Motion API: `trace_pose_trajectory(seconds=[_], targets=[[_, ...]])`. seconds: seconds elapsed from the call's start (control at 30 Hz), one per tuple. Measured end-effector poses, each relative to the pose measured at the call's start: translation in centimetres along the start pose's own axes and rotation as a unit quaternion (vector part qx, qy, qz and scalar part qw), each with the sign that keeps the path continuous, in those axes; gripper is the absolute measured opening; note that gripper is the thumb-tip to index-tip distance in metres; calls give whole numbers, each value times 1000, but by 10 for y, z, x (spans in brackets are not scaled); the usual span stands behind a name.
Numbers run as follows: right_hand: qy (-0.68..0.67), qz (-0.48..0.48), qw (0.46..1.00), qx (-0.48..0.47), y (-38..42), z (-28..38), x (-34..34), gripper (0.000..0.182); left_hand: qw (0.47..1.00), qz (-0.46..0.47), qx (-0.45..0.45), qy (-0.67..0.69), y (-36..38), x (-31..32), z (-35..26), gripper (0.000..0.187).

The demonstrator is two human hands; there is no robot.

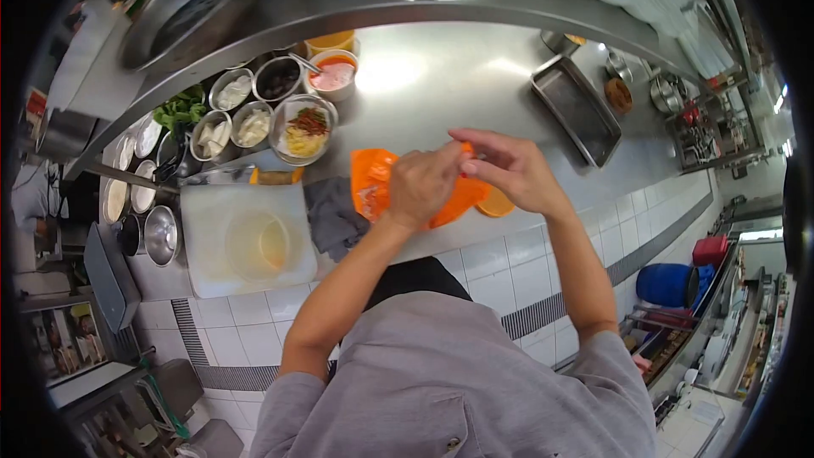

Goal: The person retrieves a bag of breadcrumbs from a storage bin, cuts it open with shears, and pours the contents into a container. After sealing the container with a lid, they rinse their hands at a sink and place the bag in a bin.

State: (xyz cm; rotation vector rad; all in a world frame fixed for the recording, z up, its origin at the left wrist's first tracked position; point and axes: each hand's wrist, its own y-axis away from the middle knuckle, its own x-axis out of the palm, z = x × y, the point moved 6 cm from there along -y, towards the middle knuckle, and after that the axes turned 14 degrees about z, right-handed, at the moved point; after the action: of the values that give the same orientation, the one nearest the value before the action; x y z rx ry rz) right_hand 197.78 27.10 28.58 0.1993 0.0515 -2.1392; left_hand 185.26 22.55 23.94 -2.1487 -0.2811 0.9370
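Over the front of the steel counter, my left hand (420, 185) is closed on an orange plastic bag (370, 171). My right hand (515, 171) is close beside it, thumb and fingers pinching a small orange end of the bag. Part of the bag hangs below my hands, and what is inside it cannot be made out. A round yellow-orange item (496, 202) lies under my right hand, partly covered. To the left of the bag is a crumpled grey cloth (333, 214).
A white cutting board (203, 246) carries a clear round container (258, 242). A yellow-handled knife (276, 175) lies behind it. Bowls of ingredients, including a mixed one (303, 131), stand back left. A metal tray (577, 106) sits right, and a steel shelf (475, 10) with plates crosses above.
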Motion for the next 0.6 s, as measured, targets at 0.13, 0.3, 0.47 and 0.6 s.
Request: trace_pose_trajectory(seconds=[0.13, 0.3, 0.47, 0.6], targets=[[57, -43, 997, -20, 30, -34, -34, 34, 999, 45, -29, 7, -1, 8, 1, 32], [-13, -215, 975, 47, 94, -110, -85, 22, 980, 190, -59, -20, 0, -16, -1, 56], [-61, -248, 952, 169, 149, -234, -66, 14, 949, 242, -39, -199, 15, -43, -12, 46], [306, -242, 907, 160, 160, -257, -33, 17, 963, 218, -30, -159, 38, -38, -26, 30]])
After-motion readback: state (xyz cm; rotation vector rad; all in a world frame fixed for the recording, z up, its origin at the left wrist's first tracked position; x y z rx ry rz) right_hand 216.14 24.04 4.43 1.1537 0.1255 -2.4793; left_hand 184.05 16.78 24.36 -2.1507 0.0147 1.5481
